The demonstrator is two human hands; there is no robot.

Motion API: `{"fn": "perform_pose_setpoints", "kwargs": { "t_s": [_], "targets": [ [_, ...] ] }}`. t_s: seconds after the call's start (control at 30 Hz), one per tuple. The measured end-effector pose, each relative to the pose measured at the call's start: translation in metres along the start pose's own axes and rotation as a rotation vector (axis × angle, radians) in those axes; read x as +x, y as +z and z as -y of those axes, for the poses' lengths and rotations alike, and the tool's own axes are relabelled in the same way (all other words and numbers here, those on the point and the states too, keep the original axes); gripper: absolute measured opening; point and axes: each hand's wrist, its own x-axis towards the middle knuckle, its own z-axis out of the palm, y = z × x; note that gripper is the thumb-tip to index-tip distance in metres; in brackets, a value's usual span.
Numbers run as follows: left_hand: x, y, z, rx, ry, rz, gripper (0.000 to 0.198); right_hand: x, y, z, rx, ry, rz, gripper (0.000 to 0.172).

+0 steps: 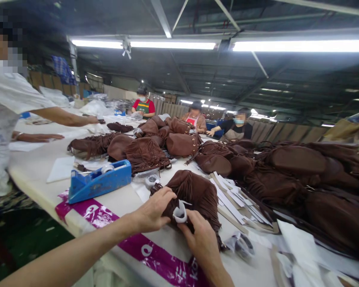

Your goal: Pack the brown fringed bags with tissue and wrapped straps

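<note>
A dark brown fringed bag [194, 185] lies on the table right before me. At its near end, a white paper strip [180, 214] is curled into a loop and stands out from the brown material. My left hand [155, 209] curves around the bag's edge on the left of the strip, thumb and fingers bent over the dark material. From the right, my right hand [202, 235] closes its thumb and fingers on the side of the curled strip, with part of the grip hidden. A blue tape dispenser [100, 181] stands left of the bag.
Many brown bags [296, 159] are heaped across the table. Loose white paper strips [230, 199] lie right of my bag, near a plastic-wrapped roll [241, 245]. Purple printed tape [131, 243] runs along the near edge. A co-worker [6, 103] reaches in from the left; several others sit opposite.
</note>
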Motion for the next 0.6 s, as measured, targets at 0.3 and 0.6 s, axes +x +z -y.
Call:
{"fn": "perform_pose_setpoints", "kwargs": {
  "t_s": [0.3, 0.6],
  "targets": [
    [-0.021, 0.048, -0.026, -0.316, -0.055, -0.198, 0.008, -0.026, 0.015, -0.015, 0.092, -0.012, -0.119, 0.028],
    [-0.04, 0.05, -0.026, -0.337, 0.013, -0.198, 0.026, -0.039, 0.007, -0.008, 0.073, -0.226, -0.209, 0.028]
  ]
}}
